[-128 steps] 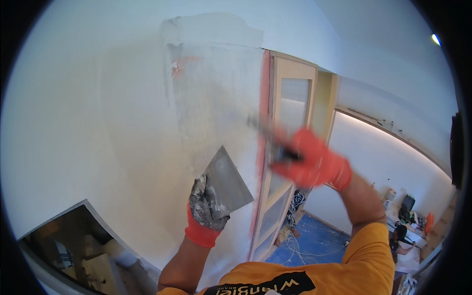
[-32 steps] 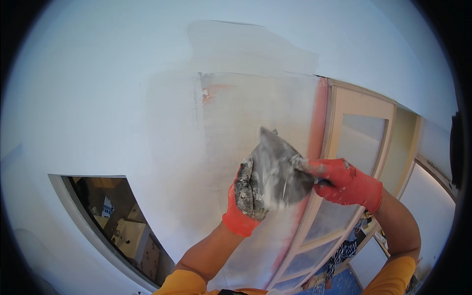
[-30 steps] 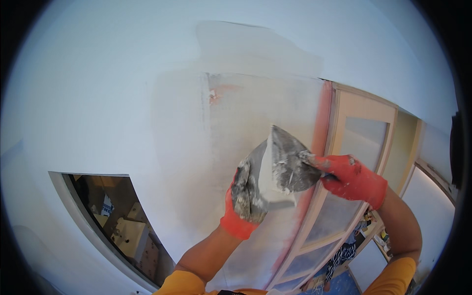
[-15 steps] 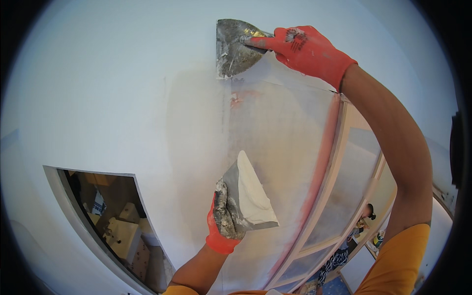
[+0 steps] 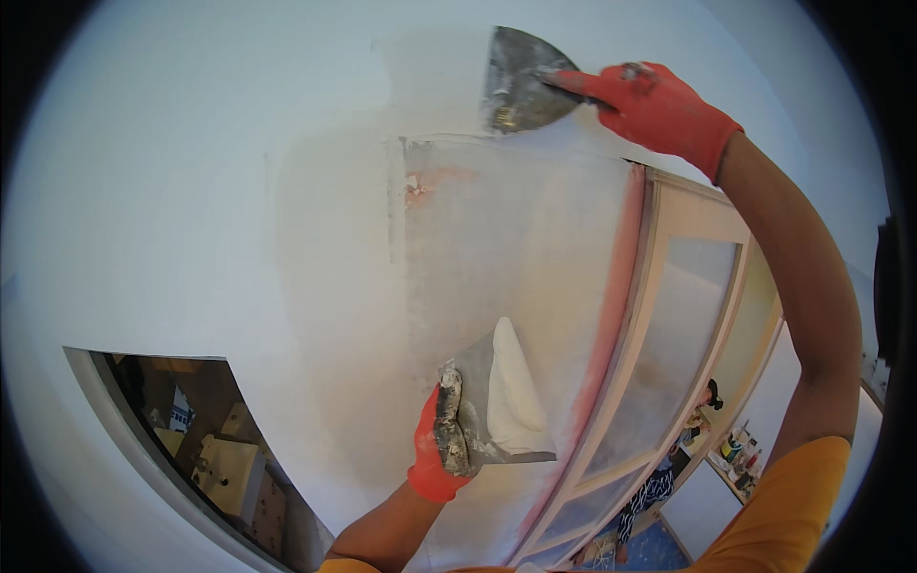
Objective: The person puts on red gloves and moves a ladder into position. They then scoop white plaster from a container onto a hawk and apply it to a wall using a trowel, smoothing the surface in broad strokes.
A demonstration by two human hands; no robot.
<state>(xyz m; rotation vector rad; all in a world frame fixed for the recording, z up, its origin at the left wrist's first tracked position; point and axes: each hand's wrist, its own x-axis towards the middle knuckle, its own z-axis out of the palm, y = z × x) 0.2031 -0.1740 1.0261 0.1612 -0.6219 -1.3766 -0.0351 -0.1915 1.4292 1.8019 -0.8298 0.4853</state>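
Observation:
High up on the pale wall [image 5: 172, 229], my right hand [image 5: 664, 113] in a red glove is closed round a broad putty knife [image 5: 528, 81]. Its index finger presses along the stained, fan-shaped blade, whose blade lies at or very close to the wall. Lower down, my left hand [image 5: 435, 458], gloved in red with dirty dark fingers, grips a second wide putty knife [image 5: 475, 415]. A thick mound of off-white putty [image 5: 514, 393] covers the right part of that blade. Between the two hands is a greyish patch [image 5: 506, 239] with a reddish spot near its top left corner.
A pinkish-red strip [image 5: 611, 334] borders a wooden frame with glazed panels [image 5: 654, 353] on the right. At lower left, an opening shows a washbasin [image 5: 229, 473]. Another person in patterned trousers [image 5: 645, 501] is low at right, near a cluttered counter [image 5: 737, 458].
The right hand's putty knife has moved right across the wall above the patch, with a damp-looking band now visible to its left. The view has shifted, and the left hand still holds its loaded knife.

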